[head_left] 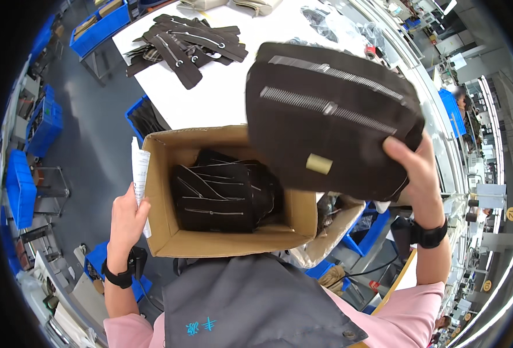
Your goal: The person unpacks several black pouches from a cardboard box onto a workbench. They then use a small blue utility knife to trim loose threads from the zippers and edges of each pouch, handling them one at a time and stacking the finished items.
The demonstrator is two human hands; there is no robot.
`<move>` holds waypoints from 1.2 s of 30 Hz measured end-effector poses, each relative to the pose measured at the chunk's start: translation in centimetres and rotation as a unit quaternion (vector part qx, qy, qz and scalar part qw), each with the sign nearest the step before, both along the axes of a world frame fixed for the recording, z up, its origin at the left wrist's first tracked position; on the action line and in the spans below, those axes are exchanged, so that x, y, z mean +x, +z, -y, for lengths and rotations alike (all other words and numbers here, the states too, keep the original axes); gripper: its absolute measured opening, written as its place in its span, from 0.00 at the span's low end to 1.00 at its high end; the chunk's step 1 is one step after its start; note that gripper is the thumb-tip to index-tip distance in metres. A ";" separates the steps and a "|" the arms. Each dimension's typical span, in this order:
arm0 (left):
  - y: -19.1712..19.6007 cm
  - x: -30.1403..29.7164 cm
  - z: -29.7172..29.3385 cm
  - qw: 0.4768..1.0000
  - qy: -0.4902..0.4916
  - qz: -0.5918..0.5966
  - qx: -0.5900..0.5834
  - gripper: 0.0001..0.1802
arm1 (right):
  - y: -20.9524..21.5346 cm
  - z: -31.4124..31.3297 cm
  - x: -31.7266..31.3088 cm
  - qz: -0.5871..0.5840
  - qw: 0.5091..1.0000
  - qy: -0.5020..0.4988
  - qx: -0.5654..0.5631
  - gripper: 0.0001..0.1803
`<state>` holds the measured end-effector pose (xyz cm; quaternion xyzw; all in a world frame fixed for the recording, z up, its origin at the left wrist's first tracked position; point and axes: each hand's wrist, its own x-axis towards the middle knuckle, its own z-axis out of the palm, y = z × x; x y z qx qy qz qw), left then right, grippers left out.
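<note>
My right hand (423, 174) grips the right edge of a dark fabric bag panel (320, 136), its thumb on top. The panel carries two silvery zippers and a small yellow label, and hangs tilted over the right end of a cardboard box (233, 243). Inside the box lie several dark zippered fabric pieces (213, 211), partly in shadow. Beside the box's left wall, my left hand (129, 216) is closed around folded white paper sheets (142, 171). Whether that hand also presses on the cardboard, I cannot tell.
A white table (210, 104) spreads beyond the box. On it lie a pile of dark zippered strips (187, 43) and clear plastic bags (320, 23). A blue bin (140, 116) stands by the table's left edge. Right of the box is an open sack (326, 240).
</note>
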<state>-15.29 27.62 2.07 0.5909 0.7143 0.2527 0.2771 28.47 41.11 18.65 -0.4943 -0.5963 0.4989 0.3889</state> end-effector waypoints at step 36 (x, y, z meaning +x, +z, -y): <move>1.1 1.5 -0.2 0.998 -0.015 -0.058 -0.029 0.17 | -8.6 -1.8 -12.7 0.404 0.821 0.392 0.100 0.28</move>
